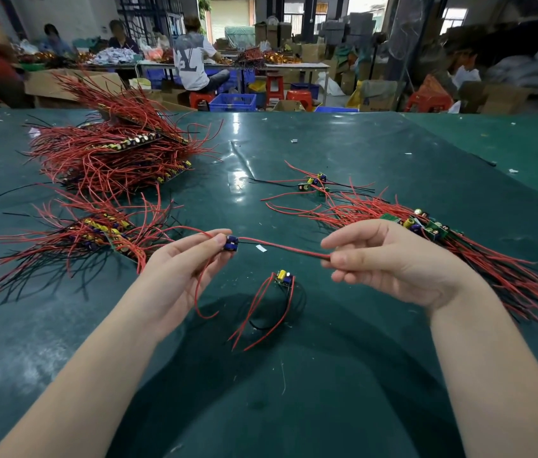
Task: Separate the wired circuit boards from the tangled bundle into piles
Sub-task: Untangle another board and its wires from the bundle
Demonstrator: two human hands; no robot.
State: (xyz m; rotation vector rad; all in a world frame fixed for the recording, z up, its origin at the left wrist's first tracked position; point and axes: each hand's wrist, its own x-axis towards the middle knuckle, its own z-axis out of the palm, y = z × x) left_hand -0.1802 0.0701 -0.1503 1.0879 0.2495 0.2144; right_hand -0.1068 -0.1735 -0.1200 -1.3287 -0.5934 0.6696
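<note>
closest to me, at six o'clock of my hands, one loose wired board [283,278] lies on the glossy green table [343,153], its red and black leads curling toward me. my left hand [175,269] pinches a small blue-topped circuit board [231,243] between thumb and fingertips, while my right hand [389,259] pinches its red wire [294,250] out at three o'clock, other fingers loosely spread, the lead pulled nearly straight between them. it should feel very light; the wire is soft and springy, the board rigid with fragile soldered parts, so i'd hold the board by its edges and not yank the joint. a sorted pile [426,223] fans out at two o'clock, another pile [95,233] sits at nine o'clock, and the big tangled bundle [118,150] bristles at eleven o'clock, stiff red strands with yellow capacitors showing.
</note>
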